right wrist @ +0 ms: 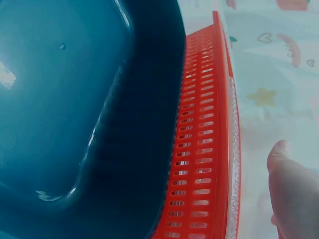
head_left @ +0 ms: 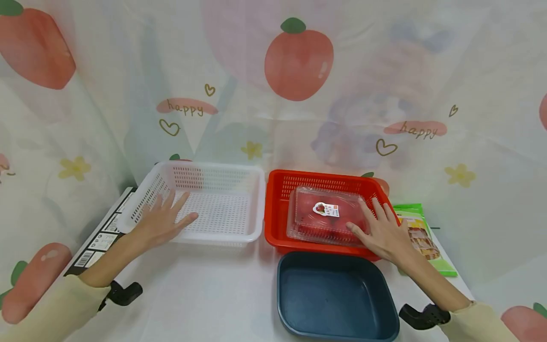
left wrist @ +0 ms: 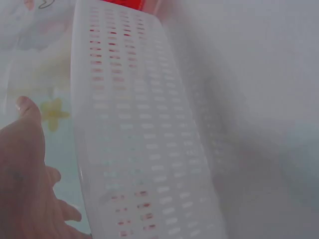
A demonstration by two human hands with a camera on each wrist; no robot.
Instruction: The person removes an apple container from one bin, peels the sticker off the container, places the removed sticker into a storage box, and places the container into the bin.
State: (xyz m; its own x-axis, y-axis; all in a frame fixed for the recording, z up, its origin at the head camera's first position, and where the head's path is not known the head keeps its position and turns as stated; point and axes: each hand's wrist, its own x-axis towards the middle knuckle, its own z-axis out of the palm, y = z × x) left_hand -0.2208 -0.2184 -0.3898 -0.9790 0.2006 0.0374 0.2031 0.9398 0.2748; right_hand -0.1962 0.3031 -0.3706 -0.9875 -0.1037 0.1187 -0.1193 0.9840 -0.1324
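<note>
My left hand, fingers spread, hovers over the near left part of a white perforated plastic basket and holds nothing. In the left wrist view, the thumb shows above the basket's side wall. A red basket holds a clear plastic clamshell box with round red fruit inside and a white label on its lid. Over the right end of that box and the red rim, my right hand is spread with nothing in it. Its thumb shows beyond the red wall in the right wrist view.
A dark blue plastic basin stands in front of the red basket. Right of that basket lies a green and white packet. A black-and-white printed box or sheet lies at the left edge. A fruit-patterned curtain hangs behind.
</note>
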